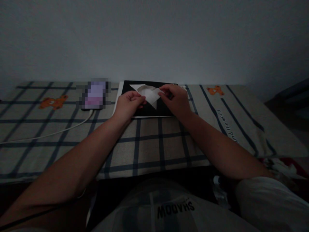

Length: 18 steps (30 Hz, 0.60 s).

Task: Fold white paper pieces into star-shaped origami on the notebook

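Both hands are at work on one sheet of white paper (147, 93), already folded into angular flaps with points showing at the upper left and at the bottom. The paper sits over a black board (145, 111) that lies flat on a bed with a checked cover (149, 148), close to the wall.

Left hand (127, 104): fingers curled, grip pressed together on the paper's left edge, thumb on top. Right hand (175, 98): fingertips pinching the paper's right corner, the folded tip just inside that grip. The sheet spans between the two grips; whether its lower point touches the board or is lifted just clear cannot be told in this dim light.

Handling judgement: the paper looks very light, thin and limp where single, stiffer along the creases and where layers overlap. It should crease readily and would tear or crumple under a hard pull. The sound places to hold are the folded edges and corners, as both grips now do, with the middle left free. The smooth board beneath may let the sheet slide if it is pressed with one hand only.

Left of the left grip, near it, lies a phone (95, 95) with a lit screen, a white cable (60, 130) running from it toward the bed's left side. Printed orange bears (53, 102) mark the cover farther out.
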### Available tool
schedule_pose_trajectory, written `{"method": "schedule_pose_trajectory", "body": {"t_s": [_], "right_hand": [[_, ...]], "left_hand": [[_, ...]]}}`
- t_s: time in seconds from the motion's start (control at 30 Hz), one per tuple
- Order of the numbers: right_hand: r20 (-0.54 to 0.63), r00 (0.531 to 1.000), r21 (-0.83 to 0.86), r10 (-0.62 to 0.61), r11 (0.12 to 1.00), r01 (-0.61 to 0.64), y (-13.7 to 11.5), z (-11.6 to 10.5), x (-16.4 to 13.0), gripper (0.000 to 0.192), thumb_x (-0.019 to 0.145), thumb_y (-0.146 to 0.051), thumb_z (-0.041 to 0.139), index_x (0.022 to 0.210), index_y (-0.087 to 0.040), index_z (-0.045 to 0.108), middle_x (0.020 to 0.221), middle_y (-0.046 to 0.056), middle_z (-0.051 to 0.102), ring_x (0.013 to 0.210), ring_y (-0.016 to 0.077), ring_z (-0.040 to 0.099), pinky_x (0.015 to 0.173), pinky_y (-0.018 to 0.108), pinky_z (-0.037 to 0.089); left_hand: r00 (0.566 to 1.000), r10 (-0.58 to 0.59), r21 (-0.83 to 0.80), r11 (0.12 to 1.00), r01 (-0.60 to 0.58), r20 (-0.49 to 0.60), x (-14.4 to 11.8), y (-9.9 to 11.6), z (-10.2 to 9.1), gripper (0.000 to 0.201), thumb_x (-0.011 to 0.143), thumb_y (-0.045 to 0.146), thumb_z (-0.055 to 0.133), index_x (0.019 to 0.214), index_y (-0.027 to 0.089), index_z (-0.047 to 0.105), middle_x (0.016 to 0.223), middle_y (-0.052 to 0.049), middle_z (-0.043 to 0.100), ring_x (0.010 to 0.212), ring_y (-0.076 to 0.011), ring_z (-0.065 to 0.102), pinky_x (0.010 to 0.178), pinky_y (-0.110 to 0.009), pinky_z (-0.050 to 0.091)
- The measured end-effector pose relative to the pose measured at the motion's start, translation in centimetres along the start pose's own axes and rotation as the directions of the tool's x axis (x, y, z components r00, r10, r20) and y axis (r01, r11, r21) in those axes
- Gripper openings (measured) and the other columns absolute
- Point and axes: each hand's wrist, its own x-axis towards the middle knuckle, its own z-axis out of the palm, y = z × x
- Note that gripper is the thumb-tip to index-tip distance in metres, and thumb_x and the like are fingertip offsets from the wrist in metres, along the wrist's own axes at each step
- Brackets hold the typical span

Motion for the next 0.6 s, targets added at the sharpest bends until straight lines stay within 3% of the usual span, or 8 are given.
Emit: {"method": "schedule_pose_trajectory", "body": {"t_s": [0.2,0.37,0.6], "right_hand": [[-0.021,0.998,-0.021,-0.051,0.999,0.050,0.6,0.4,-0.1,0.020,0.097,-0.043,0.079,0.103,-0.025,0.072,0.095,0.003,0.073,0.086,0.0213,0.064,0.084,0.036,0.052],[-0.035,0.994,0.012,-0.099,0.995,0.100,1.4,0.9,0.0,0.012,0.095,-0.027,0.078,0.092,-0.024,0.067,0.090,0.001,0.069,0.081,0.0188,0.062,0.078,0.035,0.051],[-0.053,0.988,-0.021,-0.144,0.989,0.144,1.4,1.3,-0.1,0.016,0.090,-0.017,0.080,0.084,-0.025,0.067,0.090,0.002,0.071,0.087,0.0215,0.064,0.084,0.038,0.052]], "left_hand": [[1.000,0.001,-0.062,0.998,-0.001,0.009,0.0,-0.1,0.1,0.016,0.079,0.011,0.076,0.080,0.019,0.062,0.066,0.004,0.068,0.066,-0.0118,0.071,0.060,-0.018,0.055],[1.000,0.004,-0.119,0.993,-0.001,0.025,0.2,-0.5,0.2,0.015,0.081,0.010,0.074,0.078,0.019,0.062,0.067,0.004,0.067,0.064,-0.0102,0.069,0.061,-0.017,0.058],[0.997,-0.076,-0.127,0.989,0.077,0.012,0.1,0.0,0.4,0.017,0.088,0.004,0.069,0.083,0.019,0.063,0.069,0.003,0.069,0.060,-0.0100,0.070,0.059,-0.017,0.060]]}}
